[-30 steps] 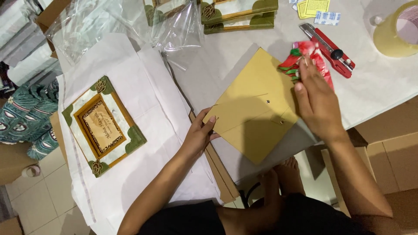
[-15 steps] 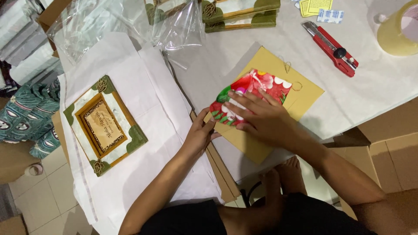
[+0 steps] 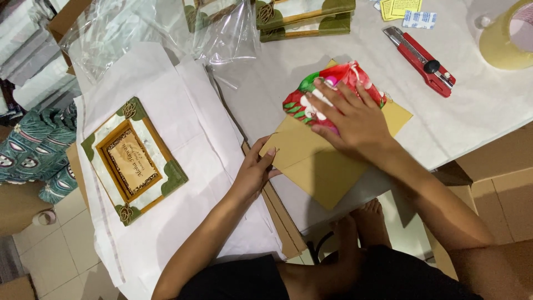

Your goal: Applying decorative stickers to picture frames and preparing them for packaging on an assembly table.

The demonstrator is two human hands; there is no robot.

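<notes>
Pressing flat with open fingers, right hand (image 3: 350, 119) on a red and green patterned packet (image 3: 333, 89), no closed grip around it. Left hand (image 3: 256, 169) pinching lightly the left edge of a brown envelope (image 3: 316, 164), thumb and fingers narrow on the paper. Packet lying on the upper part of the envelope, on the desk (image 3: 483, 105) covered in white, not yet inside as far as visible. Envelope unsealed, flap state hard to tell. Red utility knife (image 3: 420, 60) and tape roll (image 3: 508, 39) lying apart to the right, untouched. Framed plaque (image 3: 133, 161) on white paper (image 3: 189, 111) to the left, unwrapped. More green frames (image 3: 302, 15) stacked at the top edge, near clear plastic bags (image 3: 139, 28).
</notes>
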